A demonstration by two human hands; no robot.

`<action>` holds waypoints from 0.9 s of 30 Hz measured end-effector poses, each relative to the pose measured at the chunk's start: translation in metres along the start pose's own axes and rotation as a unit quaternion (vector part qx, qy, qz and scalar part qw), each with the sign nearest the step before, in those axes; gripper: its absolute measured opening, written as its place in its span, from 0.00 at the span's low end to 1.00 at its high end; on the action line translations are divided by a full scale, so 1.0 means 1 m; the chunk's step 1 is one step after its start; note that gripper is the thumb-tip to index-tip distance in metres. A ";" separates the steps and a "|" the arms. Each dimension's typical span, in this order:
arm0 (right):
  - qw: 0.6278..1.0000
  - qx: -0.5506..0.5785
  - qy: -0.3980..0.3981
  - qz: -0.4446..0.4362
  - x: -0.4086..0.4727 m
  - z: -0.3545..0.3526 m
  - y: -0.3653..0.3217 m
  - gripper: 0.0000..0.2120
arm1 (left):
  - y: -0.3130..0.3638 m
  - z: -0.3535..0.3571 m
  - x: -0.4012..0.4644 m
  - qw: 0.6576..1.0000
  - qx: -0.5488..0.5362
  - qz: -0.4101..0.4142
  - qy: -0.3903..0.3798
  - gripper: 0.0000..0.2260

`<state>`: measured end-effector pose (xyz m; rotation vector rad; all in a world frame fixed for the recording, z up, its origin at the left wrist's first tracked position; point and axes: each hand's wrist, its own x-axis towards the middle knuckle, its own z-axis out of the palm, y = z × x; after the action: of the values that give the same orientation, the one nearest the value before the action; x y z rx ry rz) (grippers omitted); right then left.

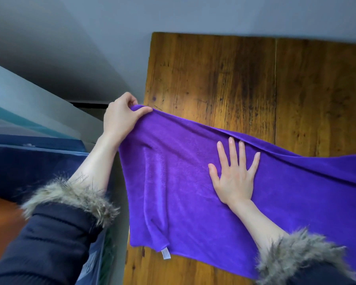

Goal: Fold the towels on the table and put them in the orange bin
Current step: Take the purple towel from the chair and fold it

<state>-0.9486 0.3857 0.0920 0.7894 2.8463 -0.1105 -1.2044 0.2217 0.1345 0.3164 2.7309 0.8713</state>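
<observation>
Two hands worked one purple towel (173, 182). My left hand (121, 116) pinched the towel's far left corner between thumb and curled fingers, lifting it just off the table's left edge. My right hand (233, 173) lay flat, fingers straight and spread, pressing the towel's middle down. The towel stretched across the wooden table (224, 79) from its left edge toward the right, a small white tag (165, 254) at its near hem. Fur-trimmed dark sleeves (70, 194) covered both forearms. Grey floor lay beyond the table.
</observation>
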 end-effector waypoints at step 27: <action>1.000 0.004 -0.001 -0.001 0.000 0.000 -0.002 0.31 | -0.096 -0.011 -0.115 0.977 -0.071 -0.187 0.078 0.06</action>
<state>-0.9496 0.3840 0.0919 0.7870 2.8476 -0.1224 -1.1112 0.1073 0.1065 -0.2983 2.7129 1.0065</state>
